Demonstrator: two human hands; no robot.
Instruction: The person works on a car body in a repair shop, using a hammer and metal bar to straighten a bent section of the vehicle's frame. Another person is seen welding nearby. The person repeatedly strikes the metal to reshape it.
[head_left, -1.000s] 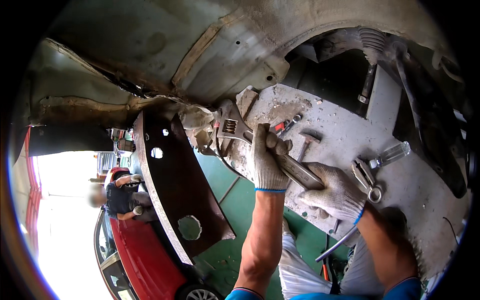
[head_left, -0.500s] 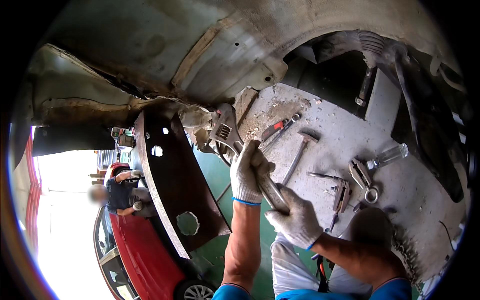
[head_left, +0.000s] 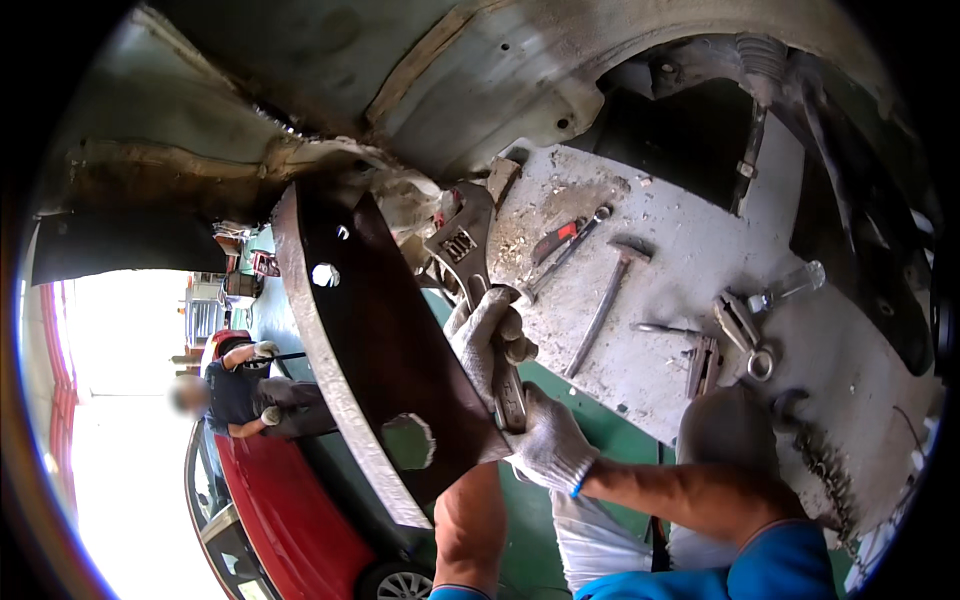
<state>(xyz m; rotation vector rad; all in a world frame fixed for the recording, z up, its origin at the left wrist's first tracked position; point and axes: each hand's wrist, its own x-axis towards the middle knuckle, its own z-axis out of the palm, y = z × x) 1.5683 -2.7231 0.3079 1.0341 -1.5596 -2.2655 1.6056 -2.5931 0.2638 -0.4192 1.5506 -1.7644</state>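
Both my hands, in white knit work gloves, grip a big steel adjustable wrench (head_left: pixel 462 262). My left hand (head_left: pixel 490 338) is closed round the upper handle, just under the head. Lower down, my right hand (head_left: pixel 550 440) is wrapped round the handle's end. The wrench's jaws point up beside torn, rusty body metal (head_left: pixel 410 188); whether they clamp an edge there I cannot tell. A dark brown curved metal piece (head_left: pixel 372 325) with ragged holes hangs just left of the wrench. It hides my left wrist and part of that forearm.
A hammer (head_left: pixel 605 305), a red-and-black cutter (head_left: pixel 557 240), a spanner (head_left: pixel 570 250), locking pliers (head_left: pixel 703 366) and a clear bottle (head_left: pixel 790 285) lie on the dusty grey platform (head_left: pixel 660 300). A chain (head_left: pixel 830 480) lies right. Beyond, a person (head_left: pixel 250 390) is near a red car (head_left: pixel 285 500).
My view has shifted. The wrench handle stands more upright, and both hands have swung left toward the brown metal piece, which now covers my left wrist.
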